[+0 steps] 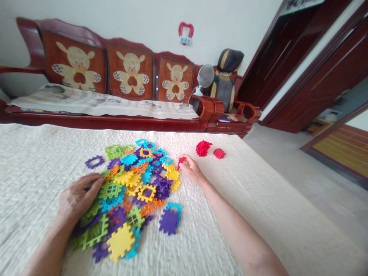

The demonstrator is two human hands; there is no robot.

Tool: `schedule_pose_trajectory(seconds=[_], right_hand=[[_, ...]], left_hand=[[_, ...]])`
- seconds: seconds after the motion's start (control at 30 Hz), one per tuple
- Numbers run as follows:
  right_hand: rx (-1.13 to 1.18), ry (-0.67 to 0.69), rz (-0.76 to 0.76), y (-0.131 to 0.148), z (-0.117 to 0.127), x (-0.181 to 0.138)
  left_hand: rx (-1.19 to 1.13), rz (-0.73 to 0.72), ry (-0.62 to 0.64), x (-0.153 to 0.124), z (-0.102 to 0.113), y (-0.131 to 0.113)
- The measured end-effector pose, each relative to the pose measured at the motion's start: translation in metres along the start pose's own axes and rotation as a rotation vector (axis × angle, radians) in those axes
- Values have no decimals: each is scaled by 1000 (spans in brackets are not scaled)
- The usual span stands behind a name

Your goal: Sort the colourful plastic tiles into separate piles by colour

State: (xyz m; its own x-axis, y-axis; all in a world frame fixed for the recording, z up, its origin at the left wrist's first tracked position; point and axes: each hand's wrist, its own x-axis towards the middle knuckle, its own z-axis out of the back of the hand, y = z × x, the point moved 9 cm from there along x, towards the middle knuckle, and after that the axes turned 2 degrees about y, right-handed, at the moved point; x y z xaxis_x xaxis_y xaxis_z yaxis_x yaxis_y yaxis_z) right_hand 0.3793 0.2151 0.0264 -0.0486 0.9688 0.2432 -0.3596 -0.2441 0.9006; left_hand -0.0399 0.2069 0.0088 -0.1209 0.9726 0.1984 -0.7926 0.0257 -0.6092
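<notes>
A heap of interlocking plastic tiles (pixel 133 178) in purple, yellow, green, blue and orange lies on the cream quilted cover (pixel 207 237). My right hand (pixel 191 170) pinches a small red interlocking tile (pixel 181 162) just off the heap's right edge. At the heap's left side is my left hand (pixel 79 193), its thumb and fingertips closed together beside green and orange tiles. Whatever is between those fingertips is hidden. A stack of red tiles (pixel 202 148) stands beyond my right hand, with a smaller red group (pixel 219 153) to its right.
A purple tile (pixel 169 221) overlaps a blue one near the heap's front right. One purple frame tile (pixel 94 161) lies apart at the left. Behind the covered surface stands a wooden sofa (pixel 143 122) with bear-patterned cushions (pixel 130 71). A small fan (pixel 206 76) is at its right end.
</notes>
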Motion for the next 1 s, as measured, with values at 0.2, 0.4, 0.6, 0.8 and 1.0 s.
schedule_pose_trajectory(seconds=[0.2,0.4,0.6,0.8,1.0], right_hand=[[-235,-56,57,-13,31,-14],[-320,-85,123,-14,43,-18],[-520,11,236,-5,27,-17],[-552,31,290,-6,23,-15],[-495,-29,268,-7,25,-19]], left_hand=[[-9,-18,-22,-2,1,0],[-37,-22,-66,-4,6,-2],[-40,-23,-27,-4,4,-7],[-40,-60,-37,-3,4,-7],[-15,-39,-32,-2,3,-3]])
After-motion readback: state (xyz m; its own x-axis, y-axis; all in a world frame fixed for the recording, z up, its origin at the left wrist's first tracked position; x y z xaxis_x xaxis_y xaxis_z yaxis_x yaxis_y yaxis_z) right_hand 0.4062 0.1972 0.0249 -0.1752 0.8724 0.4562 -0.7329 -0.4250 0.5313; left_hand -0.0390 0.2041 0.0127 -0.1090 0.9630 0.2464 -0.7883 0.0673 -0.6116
